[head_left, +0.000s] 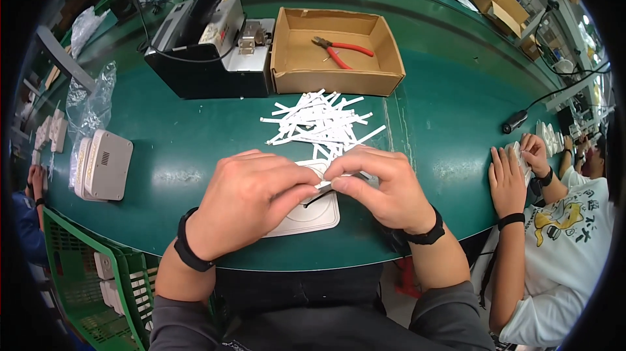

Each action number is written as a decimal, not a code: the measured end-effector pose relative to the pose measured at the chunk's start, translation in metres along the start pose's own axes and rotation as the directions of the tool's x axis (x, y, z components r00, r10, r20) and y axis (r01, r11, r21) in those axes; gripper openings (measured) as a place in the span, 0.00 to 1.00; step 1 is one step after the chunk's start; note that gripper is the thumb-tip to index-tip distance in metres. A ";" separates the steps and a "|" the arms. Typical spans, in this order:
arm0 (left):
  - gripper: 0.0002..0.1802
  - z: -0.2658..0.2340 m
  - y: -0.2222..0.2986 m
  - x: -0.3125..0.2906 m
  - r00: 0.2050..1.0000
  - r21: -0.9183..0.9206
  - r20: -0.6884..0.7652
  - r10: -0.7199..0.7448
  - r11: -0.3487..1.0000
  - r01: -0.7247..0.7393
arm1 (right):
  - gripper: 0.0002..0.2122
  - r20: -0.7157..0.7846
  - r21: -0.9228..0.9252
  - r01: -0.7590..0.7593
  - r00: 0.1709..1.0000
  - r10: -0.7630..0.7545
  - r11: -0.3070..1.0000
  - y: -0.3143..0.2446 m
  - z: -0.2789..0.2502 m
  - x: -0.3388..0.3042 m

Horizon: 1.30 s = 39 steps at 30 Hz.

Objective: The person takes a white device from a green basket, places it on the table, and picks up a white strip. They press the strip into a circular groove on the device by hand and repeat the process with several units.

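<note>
Over a flat white plastic housing (312, 219) with rounded corners and a ring on its face, my two hands meet near its upper edge. My left hand (251, 191) is closed in a pinch, and my right hand (378, 181) pinches from the other side. Between the fingertips shows a small white strip (323, 185), mostly hidden by the fingers. A short black wire (318, 199) lies across the housing just below them. Directly beyond my hands, many loose white strips (319, 119) lie in a heap on the green table.
Behind the heap stand a cardboard box (339, 80) holding red-handled cutters (342, 51) and a black machine (202, 70). Stacked white housings (107, 165) stand at left, above a green crate (85, 286). At right, a co-worker's hands (508, 175) hold a white part.
</note>
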<state>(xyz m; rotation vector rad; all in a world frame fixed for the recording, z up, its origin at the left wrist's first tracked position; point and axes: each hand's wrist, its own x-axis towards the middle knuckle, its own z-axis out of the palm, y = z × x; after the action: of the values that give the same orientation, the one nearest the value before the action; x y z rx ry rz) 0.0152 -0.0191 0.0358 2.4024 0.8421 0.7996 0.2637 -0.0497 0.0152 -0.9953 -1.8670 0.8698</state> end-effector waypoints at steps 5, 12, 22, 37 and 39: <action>0.07 0.004 0.001 -0.006 0.997 0.074 -0.059 0.051 0.996 -0.047 | 0.05 0.102 -0.223 0.140 0.988 -0.120 0.965 -0.003 0.002 0.000; 0.08 0.019 0.009 -0.007 0.999 0.117 -0.032 0.013 0.993 -0.009 | 0.04 -0.013 -0.291 0.043 0.999 -0.049 0.956 0.004 -0.003 -0.004; 0.11 0.018 -0.007 -0.009 0.998 0.031 0.064 -0.008 1.000 0.006 | 0.05 -0.033 -0.145 -0.122 0.992 0.118 0.982 0.012 0.007 -0.005; 0.16 -0.025 0.004 0.012 0.990 -0.056 0.124 -0.059 0.996 0.067 | 0.07 -0.023 -0.063 -0.155 0.988 0.154 0.986 0.015 0.001 -0.005; 0.14 -0.005 0.006 0.013 0.989 -0.003 0.149 -0.014 1.000 0.014 | 0.07 -0.029 -0.059 -0.166 0.986 0.164 0.984 0.016 0.000 -0.006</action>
<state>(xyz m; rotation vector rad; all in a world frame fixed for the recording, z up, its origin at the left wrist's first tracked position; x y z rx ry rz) 0.0221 -0.0134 0.0475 2.4152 0.7964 0.6070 0.2710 -0.0479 0.0000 -1.2071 -1.8200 0.8972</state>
